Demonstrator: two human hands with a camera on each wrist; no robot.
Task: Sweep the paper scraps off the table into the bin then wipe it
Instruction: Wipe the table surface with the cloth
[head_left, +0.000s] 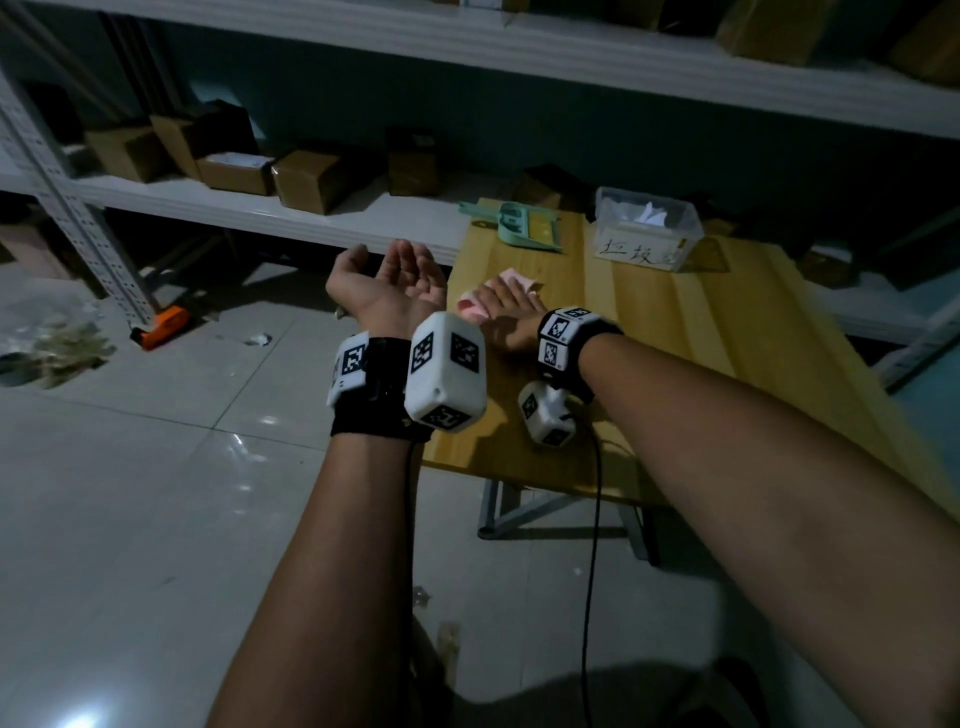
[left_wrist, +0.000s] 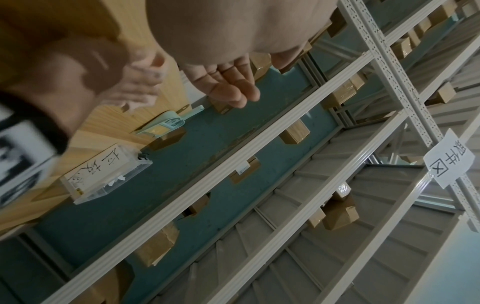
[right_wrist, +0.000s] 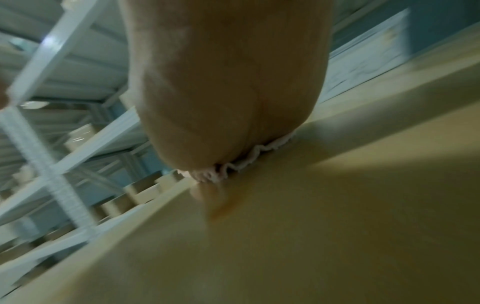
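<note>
A pink cloth (head_left: 511, 291) lies near the left edge of the wooden surface (head_left: 675, 322), and we see the right hand (head_left: 506, 312) pressed flat on top of it, fingers straight and spread over the fabric rather than curled around it; from the right wrist view, the cloth's crumpled edge (right_wrist: 233, 162) peeks out beneath the palm, touching the wood. Just beside it, past the surface's left edge and above the floor, the left hand (head_left: 387, 283) is held palm up, its grip slack and cupped, fingers (left_wrist: 233, 90) loosely bent and holding nothing that we can make out. Toward the far end of the surface stands a clear plastic bin (head_left: 647, 228) with a handwritten label on its front and white paper scraps (head_left: 652, 213) inside. To its left, at the far corner, rests a pale green dustpan (head_left: 524, 226). Both wrists carry white marker cubes on black bands. Behind the surface runs white metal shelving (head_left: 260, 205) stacked with cardboard boxes (head_left: 311, 179), and a few small white bits lie on the grey tiled floor (head_left: 156, 493) beside an orange object (head_left: 163, 327) at the foot of the shelving.
</note>
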